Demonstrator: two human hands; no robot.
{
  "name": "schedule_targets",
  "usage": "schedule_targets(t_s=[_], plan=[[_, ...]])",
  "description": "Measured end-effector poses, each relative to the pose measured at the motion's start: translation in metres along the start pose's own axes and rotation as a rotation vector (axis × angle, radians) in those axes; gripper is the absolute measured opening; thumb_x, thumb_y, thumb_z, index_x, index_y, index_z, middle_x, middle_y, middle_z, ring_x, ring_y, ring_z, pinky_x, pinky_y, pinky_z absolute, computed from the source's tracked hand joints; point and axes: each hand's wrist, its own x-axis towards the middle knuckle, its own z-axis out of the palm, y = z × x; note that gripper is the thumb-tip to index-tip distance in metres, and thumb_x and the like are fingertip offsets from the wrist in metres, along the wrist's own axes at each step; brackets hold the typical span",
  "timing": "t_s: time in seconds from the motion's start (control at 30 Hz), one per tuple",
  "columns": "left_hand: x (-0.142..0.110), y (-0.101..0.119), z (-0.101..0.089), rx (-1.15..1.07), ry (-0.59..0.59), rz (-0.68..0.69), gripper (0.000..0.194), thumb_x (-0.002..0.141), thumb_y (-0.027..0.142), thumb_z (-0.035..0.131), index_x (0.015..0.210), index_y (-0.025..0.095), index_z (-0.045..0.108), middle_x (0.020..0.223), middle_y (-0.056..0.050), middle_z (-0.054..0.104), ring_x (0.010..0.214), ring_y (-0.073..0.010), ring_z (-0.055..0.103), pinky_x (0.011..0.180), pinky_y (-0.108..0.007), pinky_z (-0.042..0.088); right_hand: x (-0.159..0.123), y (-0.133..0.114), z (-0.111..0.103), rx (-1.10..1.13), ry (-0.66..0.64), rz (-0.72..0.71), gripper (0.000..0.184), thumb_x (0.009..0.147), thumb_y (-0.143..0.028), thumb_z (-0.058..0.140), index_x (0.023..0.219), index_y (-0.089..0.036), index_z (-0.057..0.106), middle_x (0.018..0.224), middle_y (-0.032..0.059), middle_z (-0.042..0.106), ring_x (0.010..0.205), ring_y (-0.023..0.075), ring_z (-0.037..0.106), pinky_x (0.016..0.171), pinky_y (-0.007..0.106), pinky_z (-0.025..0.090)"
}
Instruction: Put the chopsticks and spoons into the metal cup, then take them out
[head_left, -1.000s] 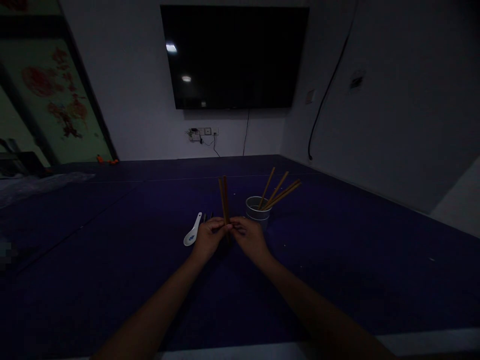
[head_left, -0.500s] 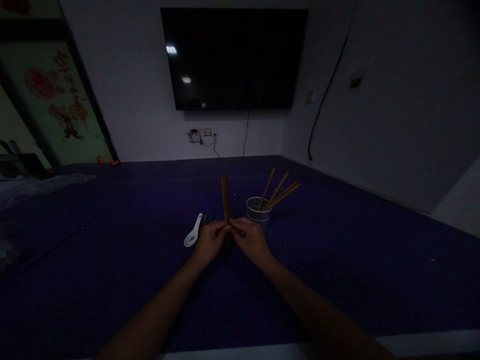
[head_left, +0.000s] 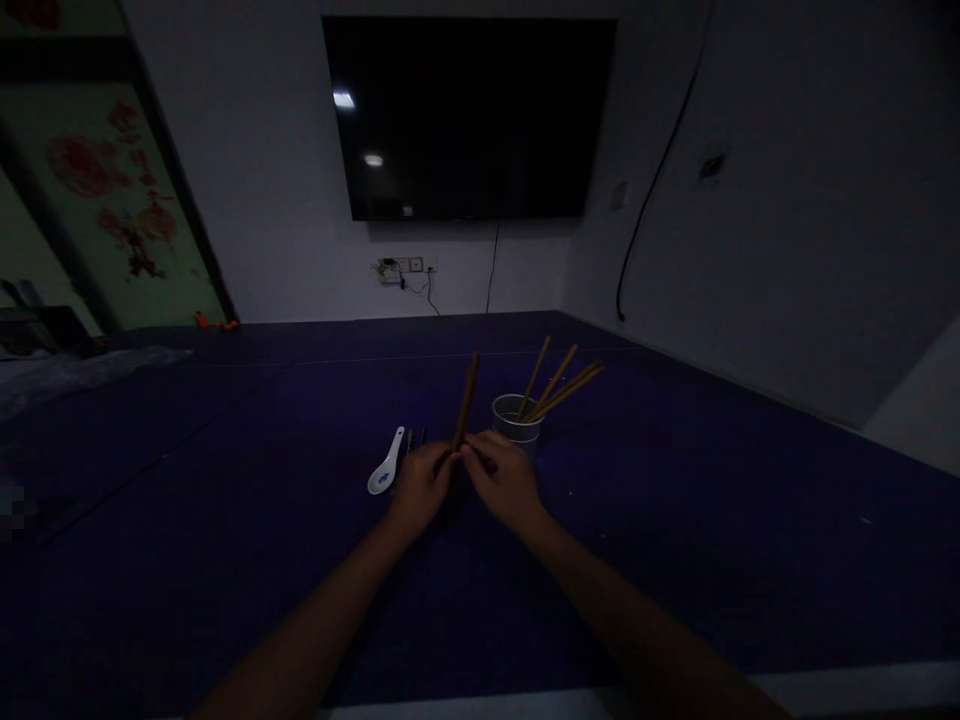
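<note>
Wooden chopsticks (head_left: 466, 402) rise between my two hands, tilted a little to the right at the top. My left hand (head_left: 422, 485) is closed round their lower end, and my right hand (head_left: 507, 479) pinches them from the other side. Fingers hide the bottom ends. Just behind my right hand stands a metal cup (head_left: 517, 430) with several more chopsticks (head_left: 556, 382) leaning out to the right. Left of my left hand lies a white spoon (head_left: 385, 468) with a blue mark in its bowl. Two thin dark utensils (head_left: 417, 440) lie beside it, partly covered by that hand.
Dark purple cloth (head_left: 675, 500) covers the wide surface, with small pale specks on it. Crumpled clear plastic (head_left: 97, 370) lies at the far left. A large television (head_left: 480, 120) hangs on the wall behind, above sockets (head_left: 409, 266) and cables. The room is dim.
The chopsticks between my hands have swung from nearly upright, leaning slightly left, to a rightward tilt. Both hands stay in almost the same place. The cup and spoon have not moved.
</note>
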Motion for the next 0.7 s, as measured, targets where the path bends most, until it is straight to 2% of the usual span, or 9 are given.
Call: schedule_targets(t_s=[0.17, 0.37, 0.57, 0.7], plan=[[-0.003, 0.0, 0.001, 0.15, -0.01, 0.149, 0.021, 0.088, 0.02, 0.043, 0.095, 0.017, 0.063, 0.088, -0.008, 0.068, 0.082, -0.0185, 0.063, 0.075, -0.031, 0.049, 0.002, -0.008, -0.007, 0.072, 0.148, 0.005, 0.024, 0.088, -0.037, 0.051, 0.096, -0.021, 0.068, 0.091, 0.006, 0.069, 0.081, 0.0182, 0.063, 0.072, 0.03, 0.05], [-0.004, 0.0, 0.003, 0.161, -0.073, 0.153, 0.021, 0.09, 0.02, 0.041, 0.097, 0.016, 0.061, 0.09, -0.008, 0.066, 0.083, -0.0183, 0.063, 0.075, -0.031, 0.05, 0.003, -0.012, -0.011, 0.118, 0.144, 0.056, 0.024, 0.088, -0.038, 0.049, 0.089, -0.021, 0.067, 0.089, 0.0062, 0.069, 0.084, 0.019, 0.064, 0.071, 0.029, 0.05], [-0.005, 0.002, 0.003, 0.138, -0.086, 0.129, 0.021, 0.09, 0.023, 0.043, 0.099, 0.018, 0.06, 0.092, -0.008, 0.067, 0.086, -0.018, 0.064, 0.077, -0.031, 0.05, 0.005, -0.015, -0.012, 0.146, 0.141, 0.055, 0.023, 0.087, -0.036, 0.05, 0.082, -0.021, 0.067, 0.08, 0.0045, 0.069, 0.075, 0.0175, 0.064, 0.069, 0.029, 0.051], [-0.004, 0.002, 0.0, 0.198, -0.028, 0.174, 0.028, 0.091, 0.029, 0.045, 0.114, 0.017, 0.056, 0.108, -0.01, 0.066, 0.1, -0.0198, 0.061, 0.088, -0.036, 0.049, 0.015, -0.016, -0.031, 0.145, 0.263, 0.087, 0.026, 0.087, -0.041, 0.051, 0.083, -0.02, 0.067, 0.081, 0.0051, 0.068, 0.072, 0.0179, 0.064, 0.065, 0.029, 0.051]])
